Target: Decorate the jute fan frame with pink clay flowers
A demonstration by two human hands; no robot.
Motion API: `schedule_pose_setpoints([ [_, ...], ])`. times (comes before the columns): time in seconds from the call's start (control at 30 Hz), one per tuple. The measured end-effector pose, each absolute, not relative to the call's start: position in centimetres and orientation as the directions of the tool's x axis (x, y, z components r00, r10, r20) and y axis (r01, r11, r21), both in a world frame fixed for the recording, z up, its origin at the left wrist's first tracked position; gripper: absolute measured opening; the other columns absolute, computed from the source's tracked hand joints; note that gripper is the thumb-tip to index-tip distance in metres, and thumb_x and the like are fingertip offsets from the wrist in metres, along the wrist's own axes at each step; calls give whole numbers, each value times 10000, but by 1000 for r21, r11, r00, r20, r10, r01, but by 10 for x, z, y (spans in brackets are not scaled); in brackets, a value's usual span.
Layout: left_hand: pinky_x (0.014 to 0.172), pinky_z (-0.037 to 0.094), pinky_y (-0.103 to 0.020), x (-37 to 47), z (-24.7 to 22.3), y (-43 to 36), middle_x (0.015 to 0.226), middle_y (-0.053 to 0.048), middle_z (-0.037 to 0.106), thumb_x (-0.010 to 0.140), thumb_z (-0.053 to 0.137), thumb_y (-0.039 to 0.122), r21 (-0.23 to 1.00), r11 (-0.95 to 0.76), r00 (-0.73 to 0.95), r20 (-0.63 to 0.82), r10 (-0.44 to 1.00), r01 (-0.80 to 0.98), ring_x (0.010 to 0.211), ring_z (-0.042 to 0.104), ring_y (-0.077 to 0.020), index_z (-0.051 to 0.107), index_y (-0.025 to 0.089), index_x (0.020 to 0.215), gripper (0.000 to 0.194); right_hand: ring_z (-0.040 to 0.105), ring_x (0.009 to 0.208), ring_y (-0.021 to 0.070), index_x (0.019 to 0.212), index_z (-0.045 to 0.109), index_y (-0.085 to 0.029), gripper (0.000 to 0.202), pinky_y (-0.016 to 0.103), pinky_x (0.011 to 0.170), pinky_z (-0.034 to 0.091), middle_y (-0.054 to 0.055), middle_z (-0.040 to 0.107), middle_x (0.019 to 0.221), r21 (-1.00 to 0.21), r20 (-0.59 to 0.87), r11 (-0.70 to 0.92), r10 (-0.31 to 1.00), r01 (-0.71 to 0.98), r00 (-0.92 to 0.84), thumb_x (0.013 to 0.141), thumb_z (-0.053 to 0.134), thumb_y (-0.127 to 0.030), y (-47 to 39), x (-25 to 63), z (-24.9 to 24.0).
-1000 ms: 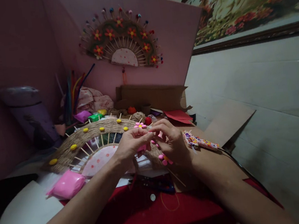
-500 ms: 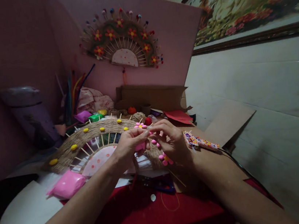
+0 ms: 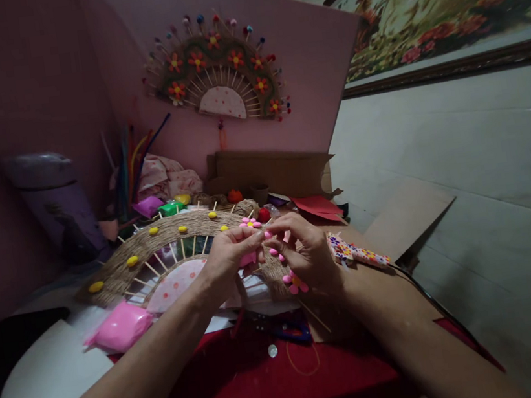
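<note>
My left hand [image 3: 228,259] is closed around a lump of pink modelling clay [image 3: 248,259], its thumb and forefinger pinched together. Right beside it, my right hand [image 3: 309,252] has its fingertips closed at a small pink bit [image 3: 268,234], nearly meeting the left thumb. Both hands are over a fan-shaped frame of twine and sticks [image 3: 172,232], with yellow clay dots along its band. Pink petals surround a yellow centre in one flower [image 3: 295,282] below my right hand; another pink flower [image 3: 250,222] sits behind the fingers. My hands hide part of the frame.
A pink clay packet [image 3: 122,325] and a white rounded board [image 3: 50,384] lie at left. Blue-handled scissors [image 3: 293,331] rest on the red cloth [image 3: 251,390]. A finished fan [image 3: 216,68] hangs on the wall. Cardboard [image 3: 265,163] and a purple bottle [image 3: 54,207] stand behind.
</note>
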State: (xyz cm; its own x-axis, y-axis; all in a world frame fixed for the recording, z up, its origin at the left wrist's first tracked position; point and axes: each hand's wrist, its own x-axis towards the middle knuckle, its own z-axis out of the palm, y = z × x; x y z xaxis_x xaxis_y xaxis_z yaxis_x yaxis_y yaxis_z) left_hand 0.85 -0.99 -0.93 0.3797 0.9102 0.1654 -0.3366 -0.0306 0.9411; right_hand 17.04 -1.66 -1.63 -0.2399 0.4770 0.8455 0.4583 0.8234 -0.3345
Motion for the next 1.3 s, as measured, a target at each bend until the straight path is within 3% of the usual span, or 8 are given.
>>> schedule_pose_setpoints([
  [0.2, 372, 274, -171, 7, -3, -9, 487, 3, 576, 659, 750, 402, 953, -109, 319, 201, 926, -284, 392, 443, -60, 617, 131, 689, 303, 583, 766, 140, 910, 630, -210, 91, 288, 655, 472, 29, 647, 859, -350, 842, 814, 490, 463, -225, 854, 583, -156, -18, 169, -14],
  [0.37, 455, 357, -190, -11, 9, 4, 501, 8, 587, 674, 732, 366, 903, -428, -161, 416, 895, -48, 450, 509, -81, 651, 141, 713, 243, 596, 777, 140, 884, 636, -201, 52, 286, 658, 466, 32, 658, 871, -416, 821, 785, 541, 458, -183, 858, 591, -201, -16, 169, -16],
  [0.5, 540, 416, -223, -26, 3, 25, 633, -21, 655, 657, 711, 352, 843, -475, -317, 536, 782, 253, 571, 570, -124, 686, 145, 721, 218, 575, 687, 124, 864, 640, -192, 99, 274, 630, 464, 18, 649, 814, -549, 770, 715, 634, 434, -72, 857, 599, -282, -10, 168, -14],
  [0.63, 694, 455, -271, -31, -1, 28, 788, -50, 719, 763, 570, 321, 769, -319, -274, 530, 803, 553, 754, 636, -180, 731, 188, 833, 220, 554, 707, 124, 800, 652, -199, 90, 267, 649, 440, 11, 622, 786, -505, 767, 701, 632, 503, -111, 828, 639, -283, -4, 166, 0],
  [0.8, 696, 443, -337, -35, 13, 16, 888, -95, 732, 802, 493, 333, 559, -55, -211, 401, 891, 827, 856, 651, -262, 739, 233, 887, 280, 555, 718, 114, 773, 682, -207, 48, 249, 640, 418, 6, 605, 798, -429, 714, 699, 650, 572, -260, 797, 679, -249, 17, 154, 14],
  [0.93, 674, 441, -350, -39, 18, 15, 865, -102, 734, 770, 534, 400, 444, 28, -144, 230, 962, 896, 860, 656, -293, 756, 253, 817, 270, 554, 700, 103, 760, 702, -200, 61, 236, 629, 407, -5, 606, 782, -428, 654, 671, 693, 606, -304, 735, 744, -237, 43, 140, 14],
  [1.03, 679, 448, -348, -40, 18, 17, 885, -99, 736, 770, 529, 390, 414, 60, -140, 166, 976, 908, 882, 658, -290, 757, 272, 840, 266, 557, 750, 119, 726, 705, -190, 44, 244, 658, 403, 7, 616, 777, -364, 606, 667, 699, 650, -378, 725, 749, -190, 58, 132, 12],
  [1.3, 674, 470, -366, -36, 15, 15, 909, -127, 732, 764, 523, 445, 293, 29, -76, 151, 986, 956, 901, 662, -322, 742, 234, 800, 306, 556, 784, 133, 725, 710, -192, 40, 251, 685, 396, 20, 655, 798, -325, 546, 657, 718, 681, -432, 728, 748, -204, 78, 126, 7],
])
